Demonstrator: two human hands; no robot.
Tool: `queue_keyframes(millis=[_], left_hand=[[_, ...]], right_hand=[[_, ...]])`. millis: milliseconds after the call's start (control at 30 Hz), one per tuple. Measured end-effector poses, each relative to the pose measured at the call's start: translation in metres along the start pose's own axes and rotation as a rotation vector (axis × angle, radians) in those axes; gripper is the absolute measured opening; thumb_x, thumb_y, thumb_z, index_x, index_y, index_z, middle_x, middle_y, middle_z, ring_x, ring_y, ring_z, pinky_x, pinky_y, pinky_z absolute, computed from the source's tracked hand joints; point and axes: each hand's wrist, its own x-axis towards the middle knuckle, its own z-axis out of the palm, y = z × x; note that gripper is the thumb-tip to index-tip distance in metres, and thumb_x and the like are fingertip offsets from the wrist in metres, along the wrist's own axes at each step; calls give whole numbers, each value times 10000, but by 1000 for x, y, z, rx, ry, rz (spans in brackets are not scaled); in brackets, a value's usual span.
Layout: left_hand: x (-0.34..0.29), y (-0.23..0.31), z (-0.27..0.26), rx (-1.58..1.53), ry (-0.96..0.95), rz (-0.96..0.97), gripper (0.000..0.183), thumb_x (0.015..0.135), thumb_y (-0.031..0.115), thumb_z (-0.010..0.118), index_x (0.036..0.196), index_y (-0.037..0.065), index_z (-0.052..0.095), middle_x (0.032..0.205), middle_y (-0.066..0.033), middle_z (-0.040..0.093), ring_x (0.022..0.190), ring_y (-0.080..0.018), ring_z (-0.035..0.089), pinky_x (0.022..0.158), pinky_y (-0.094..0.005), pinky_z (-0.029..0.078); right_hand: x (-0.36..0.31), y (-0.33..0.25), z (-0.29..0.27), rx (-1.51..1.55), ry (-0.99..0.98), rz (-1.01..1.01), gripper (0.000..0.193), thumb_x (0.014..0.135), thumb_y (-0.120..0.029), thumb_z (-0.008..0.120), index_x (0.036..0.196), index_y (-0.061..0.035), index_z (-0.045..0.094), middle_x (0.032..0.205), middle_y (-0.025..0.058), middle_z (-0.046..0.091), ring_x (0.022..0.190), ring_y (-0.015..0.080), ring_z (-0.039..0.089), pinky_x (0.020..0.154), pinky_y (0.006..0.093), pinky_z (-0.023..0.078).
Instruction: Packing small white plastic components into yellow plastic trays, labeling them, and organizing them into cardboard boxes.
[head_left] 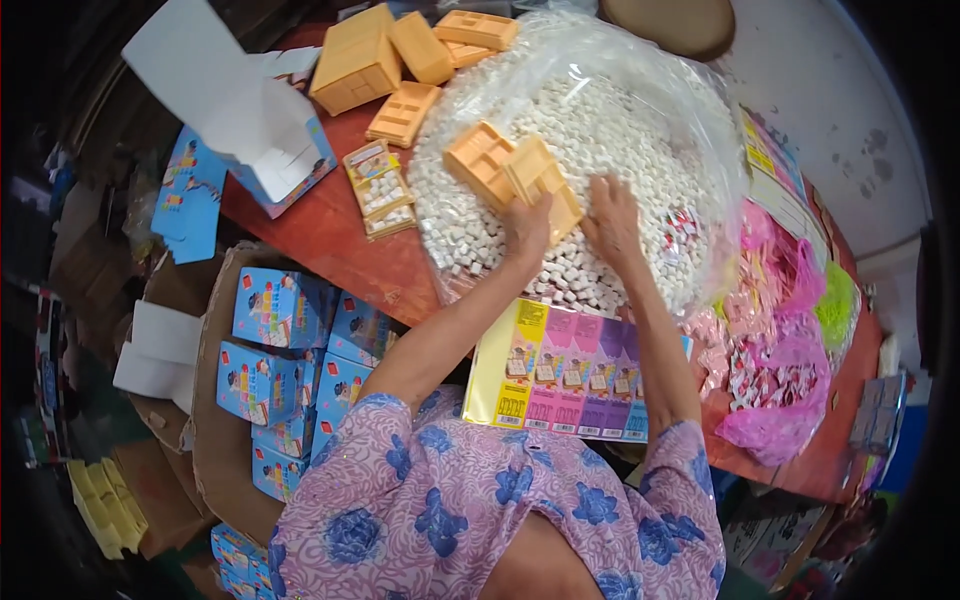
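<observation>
My left hand (527, 226) is closed on the near edge of a light orange plastic compartment tray (543, 180). That tray leans over another orange tray (482, 160), and both rest on a broad heap of small white blocks (640, 130). Beside the held tray, my right hand (611, 215) reaches palm down into the heap. Its fingers look bent and slightly apart, touching the blocks; what lies under the palm is hidden. Clear plastic sheeting (690, 75) surrounds the heap.
Stacked orange trays (355, 60) and a filled tray (380, 190) stand left on the red table (370, 270). An open white-lined box (280, 140) is beyond. Blue boxes (258, 380) fill a carton at lower left. Printed card sheets (560, 370) lie before me; pink bags (790, 380) sit right.
</observation>
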Motion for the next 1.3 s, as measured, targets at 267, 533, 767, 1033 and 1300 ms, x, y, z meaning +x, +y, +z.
queue_keyframes(millis=[267, 533, 767, 1033, 1300], left_hand=[[4, -5, 13, -233, 66, -5, 297, 773, 158, 499, 997, -34, 470, 912, -80, 528, 788, -150, 520, 666, -264, 427], [7, 0, 20, -398, 4, -164, 365, 837, 293, 440, 1080, 21, 408, 989, -69, 489, 900, -175, 489, 765, -300, 426], [20, -8, 15, -579, -205, -265, 355, 854, 317, 387, 1067, 33, 412, 1006, -73, 481, 908, -179, 496, 773, -302, 434], [17, 5, 4, -615, -267, -271, 349, 848, 270, 419, 1104, 38, 367, 1067, -124, 453, 969, -252, 477, 802, -401, 434], [2, 14, 12, -554, -345, -316, 316, 858, 134, 369, 1145, 9, 321, 1099, -139, 442, 1013, -258, 460, 857, -448, 394]], right_hand=[[11, 12, 28, 510, 74, 441, 238, 695, -74, 538, 925, -42, 487, 702, 121, 549, 617, 200, 533, 519, 320, 412], [20, -53, -4, 418, -249, 447, 456, 814, -360, 404, 1064, 19, 441, 1075, 241, 446, 1039, 320, 400, 852, 415, 302], [14, -56, -10, 673, -9, 322, 522, 827, -382, 355, 1180, 1, 340, 1214, 246, 325, 1132, 380, 298, 904, 526, 207], [-2, -17, -54, 369, 47, 361, 209, 715, -169, 568, 877, -37, 561, 846, 129, 568, 783, 283, 548, 688, 348, 426], [-55, 67, -23, -106, -48, 473, 93, 684, -136, 492, 672, -44, 507, 636, 147, 530, 613, 298, 531, 515, 407, 396]])
